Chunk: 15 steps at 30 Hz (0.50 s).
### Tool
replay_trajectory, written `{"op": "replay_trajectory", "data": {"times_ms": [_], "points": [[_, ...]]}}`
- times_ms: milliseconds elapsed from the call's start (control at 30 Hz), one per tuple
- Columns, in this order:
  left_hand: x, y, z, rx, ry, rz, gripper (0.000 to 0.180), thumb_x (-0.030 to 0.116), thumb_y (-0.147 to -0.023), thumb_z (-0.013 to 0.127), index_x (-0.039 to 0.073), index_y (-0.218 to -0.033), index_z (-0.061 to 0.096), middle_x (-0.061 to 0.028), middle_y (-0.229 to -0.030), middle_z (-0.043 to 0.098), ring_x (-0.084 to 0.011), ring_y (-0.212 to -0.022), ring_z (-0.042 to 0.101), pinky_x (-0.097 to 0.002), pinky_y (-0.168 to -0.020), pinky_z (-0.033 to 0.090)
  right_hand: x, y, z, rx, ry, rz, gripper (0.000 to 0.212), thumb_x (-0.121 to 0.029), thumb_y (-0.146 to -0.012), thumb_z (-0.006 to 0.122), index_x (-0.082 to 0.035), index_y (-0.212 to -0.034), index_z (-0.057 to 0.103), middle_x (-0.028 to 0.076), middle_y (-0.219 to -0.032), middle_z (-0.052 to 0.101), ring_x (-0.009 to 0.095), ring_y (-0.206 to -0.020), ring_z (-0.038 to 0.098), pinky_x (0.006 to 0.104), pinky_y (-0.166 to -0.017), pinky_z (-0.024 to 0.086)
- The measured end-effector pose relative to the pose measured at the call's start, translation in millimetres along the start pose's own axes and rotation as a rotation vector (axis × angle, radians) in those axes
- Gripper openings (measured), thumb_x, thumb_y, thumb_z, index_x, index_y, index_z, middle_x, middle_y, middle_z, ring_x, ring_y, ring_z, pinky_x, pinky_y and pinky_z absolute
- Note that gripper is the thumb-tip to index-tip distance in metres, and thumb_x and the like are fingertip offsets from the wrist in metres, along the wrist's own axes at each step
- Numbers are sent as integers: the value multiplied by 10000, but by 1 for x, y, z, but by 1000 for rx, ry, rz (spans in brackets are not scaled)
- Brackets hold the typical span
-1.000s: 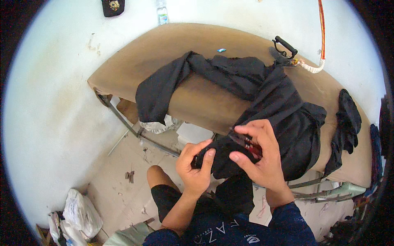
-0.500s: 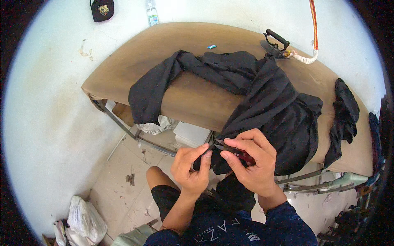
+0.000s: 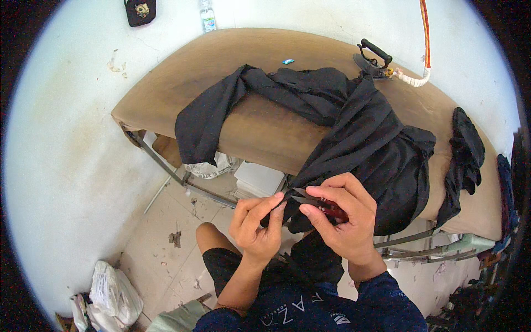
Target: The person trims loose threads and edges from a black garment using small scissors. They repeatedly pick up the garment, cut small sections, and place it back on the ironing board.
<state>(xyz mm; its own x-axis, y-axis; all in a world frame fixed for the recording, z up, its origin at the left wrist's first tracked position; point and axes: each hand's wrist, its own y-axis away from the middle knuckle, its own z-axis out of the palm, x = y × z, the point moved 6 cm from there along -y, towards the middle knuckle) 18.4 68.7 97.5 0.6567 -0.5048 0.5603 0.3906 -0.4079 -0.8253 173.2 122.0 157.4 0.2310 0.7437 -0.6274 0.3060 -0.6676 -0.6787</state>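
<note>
My left hand (image 3: 257, 224) pinches an edge of the black garment (image 3: 365, 144) between thumb and fingertips. In my right hand (image 3: 348, 216) is a pair of thread snips (image 3: 310, 200) with dark blades and a red body. Its blades are parted and point left, close to the pinched cloth. The rest of the garment drapes over the padded ironing table (image 3: 265, 127) and hangs down its front edge to my lap. One long piece of it bends out to the left across the table.
An iron (image 3: 371, 60) with a black handle stands at the back right, its wrapped cord rising along the wall. Another black cloth (image 3: 464, 157) hangs at the right. A clear bottle (image 3: 207, 16) is behind the table; plastic bags (image 3: 113, 293) lie on the floor at lower left.
The snips' blades have opened wider and drawn slightly right, away from my left fingertips. My left hand keeps its pinch on the cloth.
</note>
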Motion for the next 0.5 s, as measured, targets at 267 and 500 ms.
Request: {"op": "replay_trajectory", "data": {"times_ms": [267, 500], "points": [[1, -1, 1, -31, 56, -37, 255, -42, -724, 774, 11, -968, 725, -106, -845, 687, -196, -712, 636, -267, -629, 488, 4, 3, -3, 0, -15, -31, 260, -27, -716, 820, -13, -953, 714, 73, -878, 616, 86, -687, 567, 195, -557, 428], [-19, 10, 3, -16, 522, -538, 326, 19, -839, 736, -24, -1145, 635, -71, -876, 697, -76, -736, 595, -200, -655, 455, -2, 3, -3, 8, 5, -110, 322, -61, -698, 835, -29, -991, 705, 100, -910, 612, 154, -687, 606, 255, -580, 487]]}}
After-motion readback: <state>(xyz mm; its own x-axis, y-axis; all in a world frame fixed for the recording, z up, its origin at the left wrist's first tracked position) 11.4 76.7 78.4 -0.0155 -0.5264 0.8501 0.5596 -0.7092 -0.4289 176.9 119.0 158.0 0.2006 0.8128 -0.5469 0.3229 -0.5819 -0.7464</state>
